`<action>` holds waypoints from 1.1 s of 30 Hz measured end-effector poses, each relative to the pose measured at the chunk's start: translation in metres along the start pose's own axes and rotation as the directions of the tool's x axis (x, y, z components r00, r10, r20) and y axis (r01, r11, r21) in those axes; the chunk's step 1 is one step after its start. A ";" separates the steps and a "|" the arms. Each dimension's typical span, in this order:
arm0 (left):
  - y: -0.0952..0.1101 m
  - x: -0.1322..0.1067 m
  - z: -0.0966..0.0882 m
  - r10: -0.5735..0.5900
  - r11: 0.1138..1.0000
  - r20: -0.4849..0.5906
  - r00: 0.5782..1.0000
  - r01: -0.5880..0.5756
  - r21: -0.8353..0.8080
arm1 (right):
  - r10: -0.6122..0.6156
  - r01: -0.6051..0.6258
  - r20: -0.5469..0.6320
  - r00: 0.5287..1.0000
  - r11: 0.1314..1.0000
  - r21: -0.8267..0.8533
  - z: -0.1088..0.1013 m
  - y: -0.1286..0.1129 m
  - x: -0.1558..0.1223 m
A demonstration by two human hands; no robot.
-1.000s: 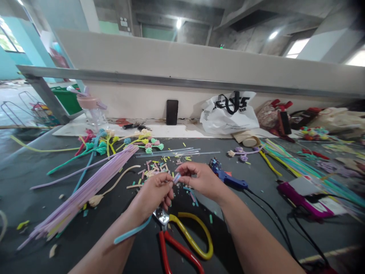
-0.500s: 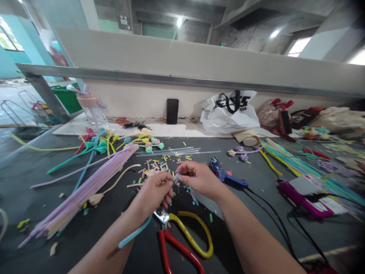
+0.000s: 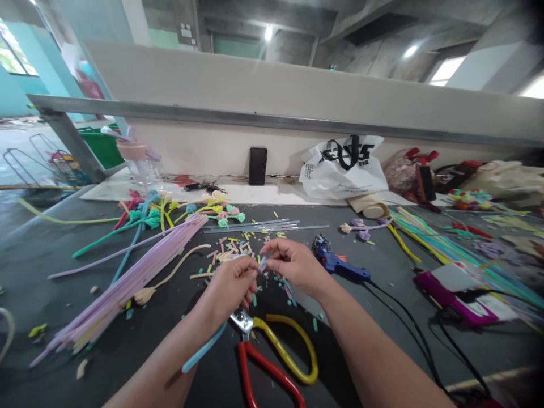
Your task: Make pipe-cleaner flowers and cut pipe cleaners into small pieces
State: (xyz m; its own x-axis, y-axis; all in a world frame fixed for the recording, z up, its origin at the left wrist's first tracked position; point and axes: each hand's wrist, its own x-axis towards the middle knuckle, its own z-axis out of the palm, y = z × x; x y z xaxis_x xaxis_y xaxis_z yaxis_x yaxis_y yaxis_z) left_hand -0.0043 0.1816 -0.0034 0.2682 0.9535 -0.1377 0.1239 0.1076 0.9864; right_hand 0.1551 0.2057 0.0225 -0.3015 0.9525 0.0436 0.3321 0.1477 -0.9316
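Note:
My left hand (image 3: 236, 280) is closed around a light-blue pipe cleaner (image 3: 203, 348), whose tail sticks out below the wrist toward me. Fingertip to fingertip with it, my right hand (image 3: 293, 263) pinches a small lilac and pale-blue piece (image 3: 262, 263). Whether that piece is joined to the blue stem is hidden by the fingers. Just below the hands lie scissors (image 3: 243, 322) with one yellow and one red handle, their blades partly under my left hand. Short cut bits of pipe cleaner (image 3: 232, 247) are scattered behind the hands.
A lilac pipe-cleaner bundle (image 3: 140, 277) lies left, with finished-looking coloured flowers (image 3: 155, 215) behind. Clear sticks (image 3: 255, 226) lie ahead. A blue glue gun (image 3: 346, 267) and its cord are right, near a purple-framed device (image 3: 450, 300). A phone (image 3: 257, 167) stands against the back panel.
Both hands stay together in nearly the same place. At the right fingertips more of the lilac piece shows, and the blue tail has shifted slightly right. The view has shifted a little.

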 end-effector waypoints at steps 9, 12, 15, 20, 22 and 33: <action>0.004 -0.001 0.001 -0.027 0.999 -0.012 1.000 0.027 0.047 | 0.023 -0.023 0.018 1.000 0.999 -0.033 -0.001 0.004 0.002; 0.003 0.000 0.000 -0.031 0.999 -0.012 0.999 0.031 0.015 | 0.031 -0.030 0.014 0.999 0.999 -0.032 -0.001 0.006 0.003; 0.001 0.001 -0.001 -0.037 0.998 0.002 0.999 0.037 -0.049 | 0.052 -0.052 0.017 0.999 0.999 0.007 -0.003 0.005 0.003; 0.001 0.000 -0.005 -0.075 0.987 0.040 0.996 0.080 -0.138 | 0.052 -0.052 -0.003 0.999 0.996 0.069 -0.010 0.002 0.002; 0.003 0.000 -0.005 -0.084 0.984 0.048 0.995 0.090 -0.152 | 0.016 -0.016 -0.034 0.999 1.000 0.006 -0.012 0.003 0.002; 0.007 -0.001 -0.002 -0.091 0.986 0.030 0.995 0.094 -0.137 | -0.091 0.071 -0.045 0.995 0.942 -0.329 -0.013 -0.006 -0.002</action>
State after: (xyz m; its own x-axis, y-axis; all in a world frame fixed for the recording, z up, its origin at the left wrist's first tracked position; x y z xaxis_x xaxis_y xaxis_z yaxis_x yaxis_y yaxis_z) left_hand -0.0060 0.1823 0.0038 0.2842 0.9309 -0.2296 0.0167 0.2346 0.9719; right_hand 0.1651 0.2067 0.0324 -0.2900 0.9461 0.1440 0.5850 0.2943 -0.7557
